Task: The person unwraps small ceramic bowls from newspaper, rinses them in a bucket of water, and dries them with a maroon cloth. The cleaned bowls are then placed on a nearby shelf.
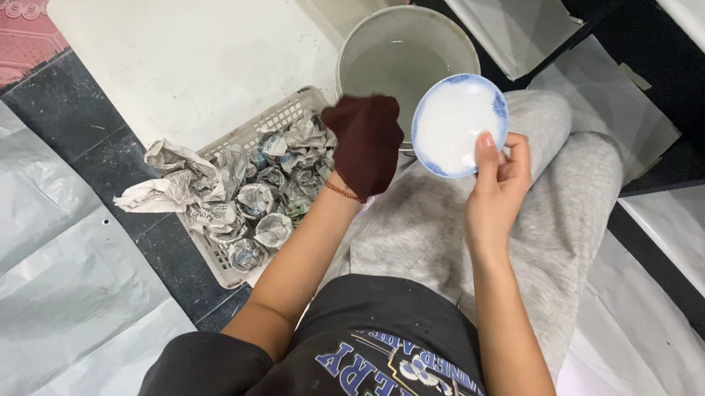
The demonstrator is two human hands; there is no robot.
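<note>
Above the lap at upper centre, right hand [499, 179] pinches the dish [458, 125] by its rim, likely light, slippery and fragile, while left hand [368, 144] clutches a dark cloth [366, 130]

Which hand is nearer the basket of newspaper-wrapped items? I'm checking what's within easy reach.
Left. The left hand, in a dark glove, hovers at the upper right corner of the basket. The right hand is farther right, holding a blue-rimmed white dish.
</note>
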